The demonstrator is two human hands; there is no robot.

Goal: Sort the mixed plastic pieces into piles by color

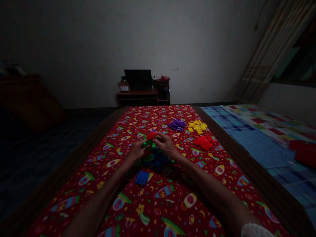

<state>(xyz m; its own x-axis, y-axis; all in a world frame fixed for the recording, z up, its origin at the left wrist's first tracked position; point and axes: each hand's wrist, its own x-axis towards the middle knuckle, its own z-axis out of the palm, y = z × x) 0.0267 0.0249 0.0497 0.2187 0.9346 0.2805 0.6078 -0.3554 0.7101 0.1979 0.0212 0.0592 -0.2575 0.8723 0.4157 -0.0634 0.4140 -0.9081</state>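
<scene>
My left hand (136,152) is closed on a green plastic piece (148,143). With its fingertips, my right hand (167,145) grips a red plastic piece (151,135), which touches the top of the green one. Below my hands are more green pieces and dark blue pieces (158,158); in the shadow I cannot tell how they are joined. Closer to me, several blue plastic pieces (142,177) lie side by side on the red patterned cloth (158,210). My fingers partly cover the held pieces.
Toward the far right of the cloth lie a purple pile (177,125), a yellow pile (197,126) and a red pile (204,142) of plastic pieces. A bed with a blue checked sheet (237,141) stands to the right. A desk (137,93) with a dark screen (138,78) is by the wall.
</scene>
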